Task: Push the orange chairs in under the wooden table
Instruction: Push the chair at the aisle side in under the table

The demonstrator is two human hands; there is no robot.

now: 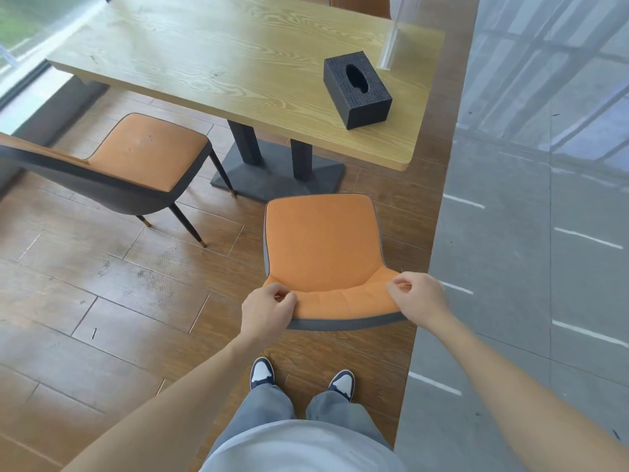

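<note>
An orange chair point(321, 247) with a grey shell stands right in front of me, its seat facing the wooden table point(218, 59). The seat's front edge sits a short way back from the table's near edge. My left hand point(269, 310) grips the left end of its backrest top. My right hand point(418, 296) grips the right end. A second orange chair point(146, 149) stands to the left, turned at an angle, its seat mostly out from under the table. Another orange chair back point(360, 4) shows beyond the table's far side.
A black tissue box point(357, 88) sits on the table near its right end. The table's dark pedestal base point(272, 172) stands on the wood floor ahead of the near chair. A grey tiled floor point(531, 267) borders the right. A window point(30, 32) runs along the left.
</note>
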